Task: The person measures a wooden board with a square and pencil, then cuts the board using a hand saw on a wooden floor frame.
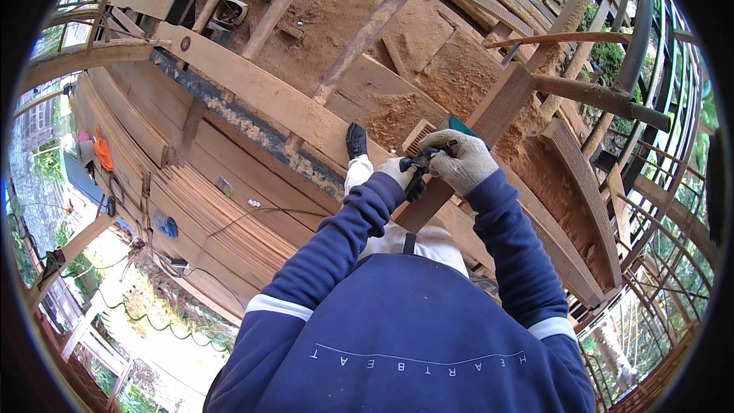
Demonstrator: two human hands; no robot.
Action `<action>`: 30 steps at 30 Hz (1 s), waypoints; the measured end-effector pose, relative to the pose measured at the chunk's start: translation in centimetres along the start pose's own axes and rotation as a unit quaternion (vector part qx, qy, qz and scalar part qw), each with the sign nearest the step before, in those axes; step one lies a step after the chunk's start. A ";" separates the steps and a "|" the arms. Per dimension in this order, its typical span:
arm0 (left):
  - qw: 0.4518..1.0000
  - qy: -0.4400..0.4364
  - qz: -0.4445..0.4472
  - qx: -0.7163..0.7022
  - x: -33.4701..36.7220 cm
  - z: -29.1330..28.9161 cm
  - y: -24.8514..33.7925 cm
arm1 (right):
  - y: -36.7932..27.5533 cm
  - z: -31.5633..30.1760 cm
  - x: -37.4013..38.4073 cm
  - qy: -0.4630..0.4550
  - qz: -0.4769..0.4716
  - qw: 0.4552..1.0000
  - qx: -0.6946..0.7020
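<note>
Gloved right grip (464, 163), small black object (420, 161), seemingly irregular

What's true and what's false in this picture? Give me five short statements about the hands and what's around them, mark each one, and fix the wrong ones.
1. The left hand and right hand are close together. True; dark material shows between them, too small to identify.
2. The right hand is bare. False: it wears a pale glove.
3. The dark shoe is to the right of both hands. False: the dark shoe is to their left.
4. A wooden beam runs beneath the hands. True.
5. The sleeves are bright red. False: the sleeves are dark blue.
</note>
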State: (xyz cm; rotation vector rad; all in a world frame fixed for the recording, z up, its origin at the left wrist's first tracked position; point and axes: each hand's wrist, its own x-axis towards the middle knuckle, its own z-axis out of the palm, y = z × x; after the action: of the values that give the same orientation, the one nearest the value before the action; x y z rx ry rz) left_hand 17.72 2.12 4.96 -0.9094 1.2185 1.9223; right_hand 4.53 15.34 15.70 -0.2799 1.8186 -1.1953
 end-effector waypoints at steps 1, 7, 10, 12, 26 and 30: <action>1.000 0.003 0.011 0.006 0.0 0.0 -0.2 | -0.1 0.1 0.2 -0.008 0.006 1.000 0.000; 0.999 0.010 0.030 0.036 0.3 -0.1 -0.7 | -1.0 0.3 0.7 -0.015 0.006 0.999 -0.051; 0.998 0.017 0.026 0.058 0.2 0.1 -0.4 | -0.9 -0.1 1.0 -0.012 -0.015 0.997 -0.080; 0.997 0.018 0.032 0.066 -0.1 0.1 -0.1 | -1.0 -0.5 1.2 0.000 -0.044 0.992 -0.114; 0.999 -0.002 -0.038 -0.024 0.3 0.1 0.5 | -0.4 -1.6 1.5 0.034 -0.074 0.994 -0.073; 0.997 0.003 -0.014 0.081 -0.3 0.5 1.4 | -0.8 -0.7 1.1 -0.016 -0.018 0.994 -0.105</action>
State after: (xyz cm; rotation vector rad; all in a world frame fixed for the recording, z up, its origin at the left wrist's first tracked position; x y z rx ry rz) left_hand 16.65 2.04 5.96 -0.8415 1.3375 1.7714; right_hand 3.17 14.73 15.82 -0.4516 1.9214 -1.0185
